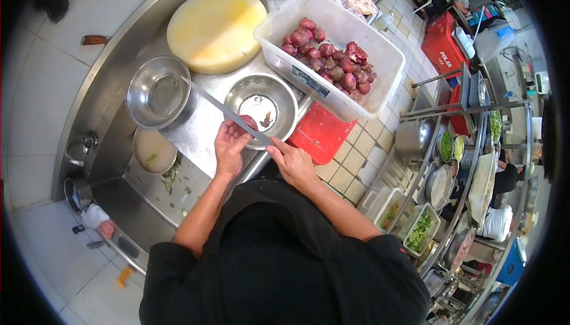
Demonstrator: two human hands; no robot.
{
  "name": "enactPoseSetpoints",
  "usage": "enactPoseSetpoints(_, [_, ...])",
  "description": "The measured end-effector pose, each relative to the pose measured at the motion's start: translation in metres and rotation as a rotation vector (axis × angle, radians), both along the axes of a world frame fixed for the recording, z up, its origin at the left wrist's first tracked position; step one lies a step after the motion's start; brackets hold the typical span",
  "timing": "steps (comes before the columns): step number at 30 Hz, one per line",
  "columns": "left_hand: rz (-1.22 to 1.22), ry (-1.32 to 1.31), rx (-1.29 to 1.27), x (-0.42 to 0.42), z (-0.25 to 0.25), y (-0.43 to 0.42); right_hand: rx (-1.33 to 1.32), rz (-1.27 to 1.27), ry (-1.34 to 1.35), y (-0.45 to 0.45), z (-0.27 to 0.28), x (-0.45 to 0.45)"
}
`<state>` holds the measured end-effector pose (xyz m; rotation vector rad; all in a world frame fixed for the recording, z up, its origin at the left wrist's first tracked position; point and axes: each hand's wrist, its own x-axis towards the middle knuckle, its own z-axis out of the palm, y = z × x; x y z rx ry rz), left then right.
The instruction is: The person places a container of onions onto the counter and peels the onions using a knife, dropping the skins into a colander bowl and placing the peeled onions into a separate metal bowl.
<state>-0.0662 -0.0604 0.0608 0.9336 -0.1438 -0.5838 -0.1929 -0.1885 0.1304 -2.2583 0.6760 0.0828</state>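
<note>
My left hand (228, 147) is closed around a red onion (248, 121), held above the near rim of a perforated metal bowl (290, 102). In my right hand (295, 162) is the handle of a long knife (215, 102), whose blade crosses over the onion and points to the far left. The handle is mostly hidden by my fingers. Pieces of onion skin (266, 119) lie in the bowl. Beyond it, to the right, a clear plastic bin (380, 100) holds many red onions (332, 64).
A thick round yellowish block (217, 25) sits on the steel sink counter. Left of it are a second metal bowl (159, 92) and a bowl of cloudy liquid (153, 154). A red plastic lid or board (323, 135) lies below the bin. Shelving (469, 165) with food containers stands right.
</note>
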Motion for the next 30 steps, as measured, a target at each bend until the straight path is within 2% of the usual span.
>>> enactPoseSetpoints(7, [0.012, 0.099, 0.036, 0.007, 0.005, 0.002, 0.027, -0.02, -0.014, 0.001, -0.012, 0.019])
enactPoseSetpoints(13, [0.033, 0.024, 0.086, 0.012, 0.016, 0.0, 0.025, -0.022, -0.044, 0.004, -0.008, 0.02])
enactPoseSetpoints(16, [-0.027, 0.185, 0.054, 0.015, 0.032, 0.002, -0.009, -0.011, -0.071, 0.003, -0.007, 0.019])
enactPoseSetpoints(22, [-0.028, 0.284, -0.031, 0.006, 0.028, -0.006, -0.072, -0.019, -0.094, 0.003, -0.009, 0.017])
enactPoseSetpoints(30, [0.002, 0.245, 0.031, -0.004, 0.02, -0.014, -0.014, -0.048, -0.002, 0.008, 0.01, 0.037])
